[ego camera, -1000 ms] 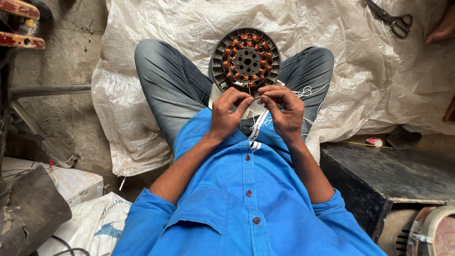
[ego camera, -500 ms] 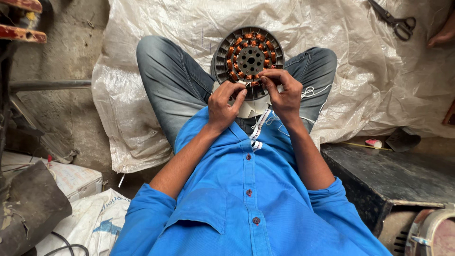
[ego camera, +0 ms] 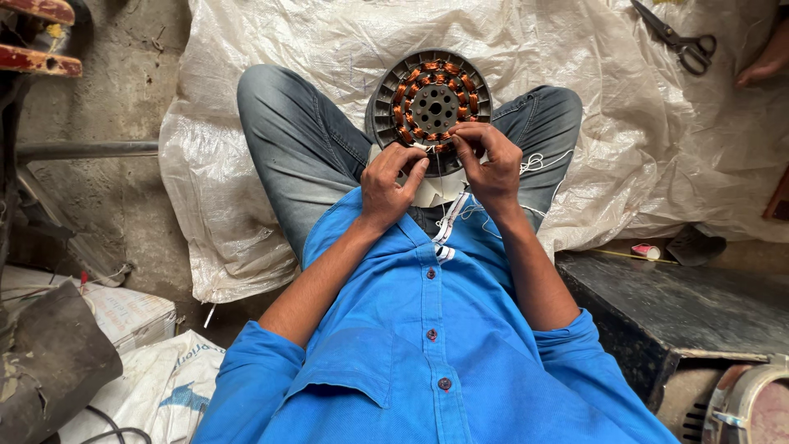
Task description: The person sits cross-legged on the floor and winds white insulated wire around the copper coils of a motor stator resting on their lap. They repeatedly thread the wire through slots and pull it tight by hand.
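Sitting cross-legged on a white woven sack (ego camera: 271, 164), the person had one round stator (ego camera: 431, 105) with copper windings propped between the knees. Both hands were on its near edge: the left hand (ego camera: 386, 185) had its fingers curled and pinching at the rim, while the right hand (ego camera: 490, 161) had its fingers clenched on a winding, with thin white thread (ego camera: 538, 161) trailing off beside it. One pair of scissors (ego camera: 680, 41) lay well apart on the sack. One dark box (ego camera: 699, 308) sat to the person's right.
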